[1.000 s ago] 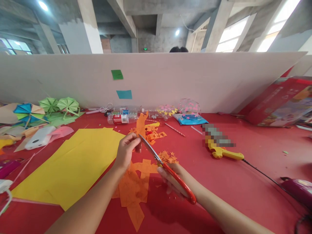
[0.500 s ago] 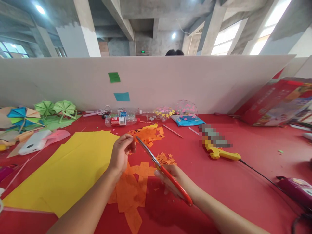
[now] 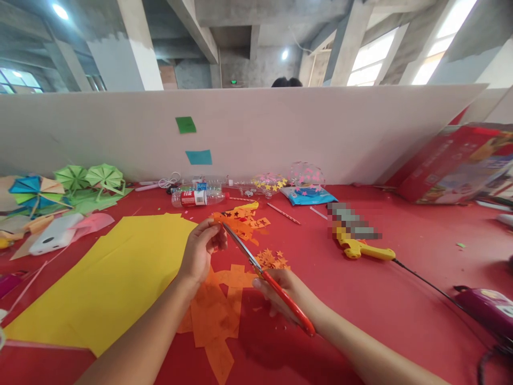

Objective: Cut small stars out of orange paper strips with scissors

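My right hand (image 3: 286, 295) grips red-handled scissors (image 3: 264, 275), their closed blades pointing up and left toward my left hand (image 3: 202, 248). My left hand is curled with thumb and fingers pinched beside the blade tips; a small orange scrap seems to sit in the pinch, though I cannot make it out clearly. Below both hands lie orange paper offcuts (image 3: 218, 310) on the red table (image 3: 360, 321). A pile of small orange stars (image 3: 272, 260) lies just right of the blades. Cut-out orange paper with star holes (image 3: 242, 219) rests beyond my left hand.
A large yellow sheet (image 3: 116, 270) covers the table's left side. Folded paper umbrellas (image 3: 84, 179), a white device (image 3: 54, 234), a plastic bottle (image 3: 198, 198), a yellow glue gun (image 3: 363, 248), a purple tool (image 3: 487, 305) and a red box (image 3: 452, 166) surround the area. A white partition (image 3: 280, 133) stands behind.
The tall orange strip that my left hand held up a second ago is gone from it; the hand now pinches close to the scissor tips. The scissors barely moved.
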`<state>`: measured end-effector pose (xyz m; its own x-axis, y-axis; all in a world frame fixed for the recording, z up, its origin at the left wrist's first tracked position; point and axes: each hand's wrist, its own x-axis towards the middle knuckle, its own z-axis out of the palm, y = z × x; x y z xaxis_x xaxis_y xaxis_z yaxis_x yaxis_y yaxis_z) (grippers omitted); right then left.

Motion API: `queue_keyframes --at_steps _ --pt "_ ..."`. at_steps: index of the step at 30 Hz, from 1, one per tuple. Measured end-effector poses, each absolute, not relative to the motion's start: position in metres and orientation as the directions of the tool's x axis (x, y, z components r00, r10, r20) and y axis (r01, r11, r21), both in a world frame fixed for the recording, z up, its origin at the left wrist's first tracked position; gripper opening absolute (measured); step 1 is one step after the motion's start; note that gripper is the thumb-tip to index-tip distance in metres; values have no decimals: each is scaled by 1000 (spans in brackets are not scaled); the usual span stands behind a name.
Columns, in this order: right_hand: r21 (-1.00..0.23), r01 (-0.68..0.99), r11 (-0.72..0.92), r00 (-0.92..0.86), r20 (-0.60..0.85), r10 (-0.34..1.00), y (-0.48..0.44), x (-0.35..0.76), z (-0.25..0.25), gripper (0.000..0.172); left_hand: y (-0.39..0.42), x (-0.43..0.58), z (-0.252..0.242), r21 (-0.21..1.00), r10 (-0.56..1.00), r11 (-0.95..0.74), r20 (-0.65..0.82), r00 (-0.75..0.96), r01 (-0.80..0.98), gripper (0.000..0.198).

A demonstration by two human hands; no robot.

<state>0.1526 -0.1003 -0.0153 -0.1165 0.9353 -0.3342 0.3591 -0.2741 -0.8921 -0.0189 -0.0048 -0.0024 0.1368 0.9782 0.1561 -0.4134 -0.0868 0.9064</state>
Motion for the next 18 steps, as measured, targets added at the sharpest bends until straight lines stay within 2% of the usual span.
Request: queue_keyframes --at_steps 5,18 --pt "-917 304 -259 -166 -319 933 -103 154 -9 51 -6 -19 -2 918 978 -104 165 129 -384 14" --pt "-922 334 -196 -192 -270 943 -103 156 -6 52 -6 -22 0 955 967 -150 195 162 -256 21"
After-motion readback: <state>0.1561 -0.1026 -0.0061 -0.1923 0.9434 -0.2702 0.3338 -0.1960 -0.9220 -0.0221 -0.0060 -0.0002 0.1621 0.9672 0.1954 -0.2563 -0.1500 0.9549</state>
